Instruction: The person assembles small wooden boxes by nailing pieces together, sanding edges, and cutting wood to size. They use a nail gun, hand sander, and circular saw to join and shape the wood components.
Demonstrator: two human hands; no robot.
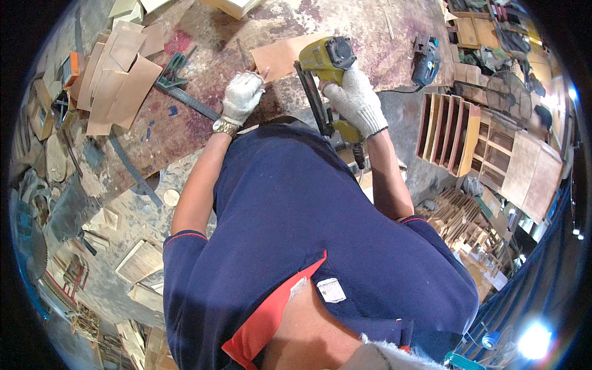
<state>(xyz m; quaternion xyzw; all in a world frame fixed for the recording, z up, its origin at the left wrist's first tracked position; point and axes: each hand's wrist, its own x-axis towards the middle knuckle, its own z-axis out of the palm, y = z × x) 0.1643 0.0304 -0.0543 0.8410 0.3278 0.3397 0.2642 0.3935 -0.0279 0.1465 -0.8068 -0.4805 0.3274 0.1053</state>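
Right hand [357, 98] gripping nail gun [320, 55], left hand [243, 96] beside panel [277, 57]

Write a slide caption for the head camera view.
At a stained workbench, a gloved right hand grips a yellow nail gun, the left hand beside a thin panel.

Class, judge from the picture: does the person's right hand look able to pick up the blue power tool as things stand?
Probably not: the right hand is wrapped around the yellow nail gun, though nothing visible blocks the way across the table to the blue power tool.
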